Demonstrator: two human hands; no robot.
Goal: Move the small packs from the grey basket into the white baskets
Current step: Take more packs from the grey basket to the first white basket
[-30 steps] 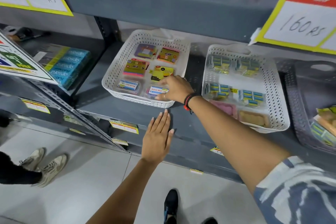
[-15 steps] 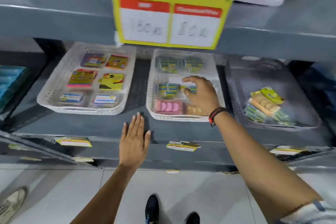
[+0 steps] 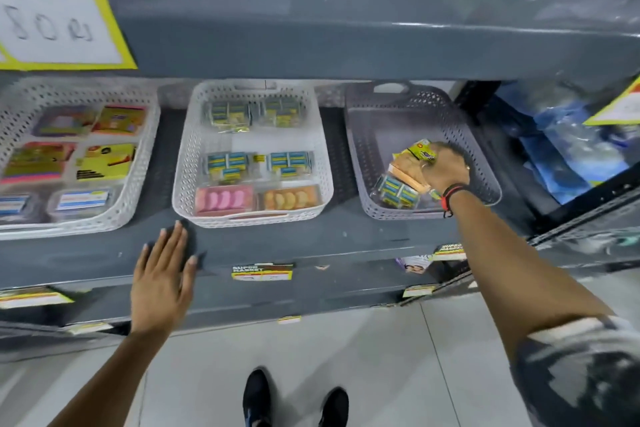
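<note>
Left hand (image 3: pixel 160 282) lies flat and empty on the shelf (image 3: pixel 311 243) edge, as before, while the right hand (image 3: pixel 445 168) has crossed from the middle white basket (image 3: pixel 323 184) into the grey basket (image 3: pixel 485 163). Its fingers now curl on the remaining packs (image 3: pixel 403 177), though a firm grip isn't clear, so another pick is probably starting.

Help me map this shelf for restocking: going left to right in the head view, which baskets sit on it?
Left white basket → middle white basket → grey basket, where the right hand reaches the packs.
</note>
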